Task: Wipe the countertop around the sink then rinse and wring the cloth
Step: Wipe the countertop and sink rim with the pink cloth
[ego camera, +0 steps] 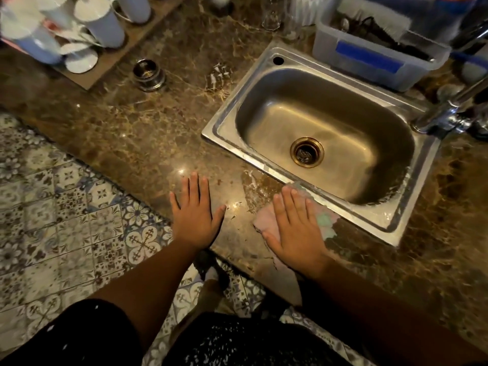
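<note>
two hands (pixel 196 220), one cloth (pixel 266 220), one sink (pixel 219 128), one faucet (pixel 443 112)

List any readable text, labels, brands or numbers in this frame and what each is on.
None can be read.
Blue label on the plastic bin behind the sink: no lettering can be made out, too blurred to tell.
White cups: no print visible.
Cloth under the right hand: a pattern, no words.

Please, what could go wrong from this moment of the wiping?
The cloth under the right hand lies near the counter's front edge, so wet streaks could be pushed onto the floor. The left hand presses flat on glossy stone and might slip if water spreads there.
</note>
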Action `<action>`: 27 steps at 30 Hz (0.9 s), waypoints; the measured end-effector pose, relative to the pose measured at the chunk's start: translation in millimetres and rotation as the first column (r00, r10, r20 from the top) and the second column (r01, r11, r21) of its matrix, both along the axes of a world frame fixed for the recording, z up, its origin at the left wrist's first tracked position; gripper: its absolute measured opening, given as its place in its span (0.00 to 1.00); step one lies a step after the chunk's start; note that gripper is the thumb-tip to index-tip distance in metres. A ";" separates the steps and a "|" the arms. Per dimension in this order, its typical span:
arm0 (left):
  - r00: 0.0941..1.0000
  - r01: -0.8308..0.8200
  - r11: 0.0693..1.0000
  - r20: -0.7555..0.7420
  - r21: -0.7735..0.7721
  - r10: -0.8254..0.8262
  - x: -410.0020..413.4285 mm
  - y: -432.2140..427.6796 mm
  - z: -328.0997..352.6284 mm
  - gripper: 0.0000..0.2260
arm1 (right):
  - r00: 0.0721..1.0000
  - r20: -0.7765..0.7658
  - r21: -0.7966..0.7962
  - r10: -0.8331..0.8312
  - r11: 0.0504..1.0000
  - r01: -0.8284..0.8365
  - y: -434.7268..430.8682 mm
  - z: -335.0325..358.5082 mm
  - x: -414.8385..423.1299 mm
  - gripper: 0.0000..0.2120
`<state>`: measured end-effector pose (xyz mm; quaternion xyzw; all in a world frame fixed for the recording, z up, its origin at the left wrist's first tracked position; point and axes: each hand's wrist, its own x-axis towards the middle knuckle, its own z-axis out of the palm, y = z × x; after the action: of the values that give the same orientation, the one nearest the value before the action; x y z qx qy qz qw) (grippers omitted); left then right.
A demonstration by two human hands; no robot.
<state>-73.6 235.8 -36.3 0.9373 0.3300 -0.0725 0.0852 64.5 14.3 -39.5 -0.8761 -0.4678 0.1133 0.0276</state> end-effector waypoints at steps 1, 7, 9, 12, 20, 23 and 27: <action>1.000 -0.004 1.000 0.006 0.002 0.004 -0.3 0.2 -0.5 0.36 | 1.000 -0.005 0.008 0.009 1.000 -0.009 12.4 -1.2 -0.2 0.39; 0.998 -0.064 0.998 0.018 -0.013 0.065 0.0 0.0 0.6 0.35 | 0.994 0.010 0.053 0.105 0.993 -0.106 84.8 -8.9 4.8 0.36; 0.998 -0.067 0.998 0.020 -0.012 0.067 -0.8 1.5 0.3 0.35 | 0.989 0.019 0.065 0.147 0.987 -0.148 111.4 -9.0 5.9 0.35; 0.996 -0.084 0.996 0.035 -0.025 0.084 0.3 2.4 -2.4 0.35 | 0.980 0.035 0.055 0.196 0.979 -0.198 147.9 -7.5 8.4 0.33; 0.991 -0.081 0.996 0.105 0.029 0.078 -3.0 2.1 -13.8 0.36 | 0.914 0.027 0.042 0.406 0.913 -0.407 207.5 -2.5 31.1 0.33; 0.991 -0.087 0.995 0.102 0.038 0.083 -2.8 2.7 -12.0 0.38 | 0.903 0.038 0.043 0.429 0.902 -0.430 228.2 0.9 34.4 0.32; 0.991 -0.092 0.995 0.098 0.046 0.088 -2.8 0.8 -10.4 0.38 | 0.891 0.029 0.051 0.453 0.890 -0.454 249.5 1.5 36.1 0.32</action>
<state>-76.3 236.5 -46.7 0.9258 0.3692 -0.0153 0.0803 100.6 263.8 -38.0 -0.7426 -0.6625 0.0961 0.0210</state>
